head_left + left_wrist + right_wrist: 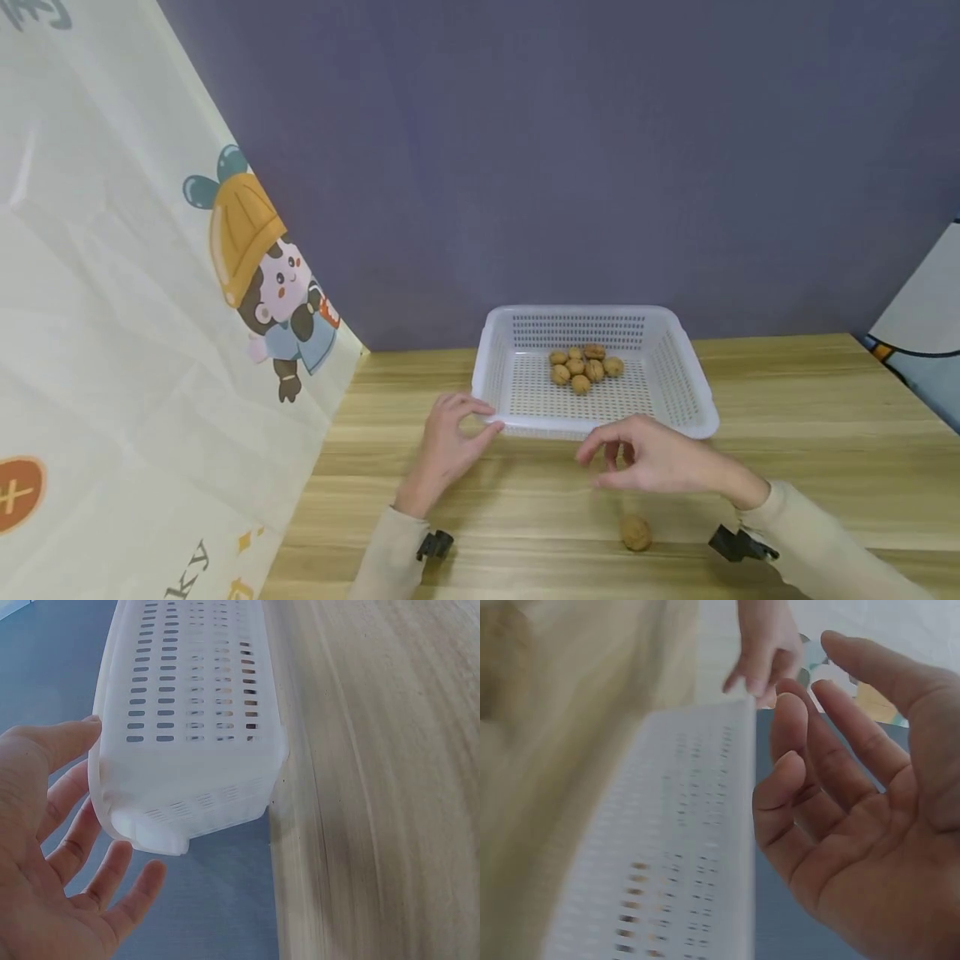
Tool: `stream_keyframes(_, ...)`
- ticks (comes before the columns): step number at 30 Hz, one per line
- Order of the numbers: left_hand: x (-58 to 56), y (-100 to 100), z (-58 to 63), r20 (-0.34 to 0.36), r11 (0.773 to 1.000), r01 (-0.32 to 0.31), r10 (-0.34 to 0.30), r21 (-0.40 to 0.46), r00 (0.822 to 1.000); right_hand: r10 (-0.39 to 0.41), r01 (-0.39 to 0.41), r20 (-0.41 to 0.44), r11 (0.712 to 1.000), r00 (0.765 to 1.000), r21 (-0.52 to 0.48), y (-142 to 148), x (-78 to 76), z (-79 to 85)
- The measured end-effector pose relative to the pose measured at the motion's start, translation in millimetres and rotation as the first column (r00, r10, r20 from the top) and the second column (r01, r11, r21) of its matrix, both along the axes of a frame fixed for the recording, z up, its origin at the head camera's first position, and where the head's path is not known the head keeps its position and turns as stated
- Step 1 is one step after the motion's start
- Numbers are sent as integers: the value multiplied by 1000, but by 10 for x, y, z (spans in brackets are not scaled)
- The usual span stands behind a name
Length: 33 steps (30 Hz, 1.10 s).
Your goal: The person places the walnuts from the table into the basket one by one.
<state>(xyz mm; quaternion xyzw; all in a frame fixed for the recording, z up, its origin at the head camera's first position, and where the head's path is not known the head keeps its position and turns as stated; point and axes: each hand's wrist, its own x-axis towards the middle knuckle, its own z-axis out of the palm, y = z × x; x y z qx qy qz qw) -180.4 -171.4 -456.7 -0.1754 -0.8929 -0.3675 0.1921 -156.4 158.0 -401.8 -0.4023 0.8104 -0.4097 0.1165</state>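
A white perforated plastic basket (682, 379) stands on the wooden table, with several walnuts (576, 367) lying together on its floor. My left hand (448, 442) is at its front left corner. In the left wrist view the thumb (71, 739) lies on the near side of the rim, with the fingers behind it. My right hand (656, 457) hovers by the front rim, its fingers bent loosely and nothing between them. One single walnut (636, 532) lies on the table in front of the basket, below the right hand in the head view.
A dark blue-grey panel (570, 150) rises behind the table (787, 400). On the left hangs a pale sheet with a cartoon figure (281, 283). Black wrist mounts (738, 543) sit on both sleeves.
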Motion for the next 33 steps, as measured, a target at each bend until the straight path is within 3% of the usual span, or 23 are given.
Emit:
stream_keyframes(7, -9, 15, 9, 12, 1000, -1, 1, 13, 1000, 49, -48, 31, 998, 998, -43, 98, 192, -379)
stream_keyframes(15, 4, 14, 9, 15, 1000, -7, 7, 7, 1000, -6, 17, 157, 997, 988, -70, 305, 292, -711)
stream_keyframes(20, 9, 8, 12, 7, 1000, -6, 6, 2, 1000, -62, 74, 165, 995, 984, -71, 453, 324, -806)
stream_keyframes(26, 13, 7, 17, 10, 1000, -11, 11, 3, 1000, -89, 96, 116, 993, 989, -62, 582, 365, -852)
stream_keyframes(33, 21, 7, 19, 24, 1000, -11, 11, -2, 1000, -61, 78, 195, 994, 979, -78, 644, 411, -958)
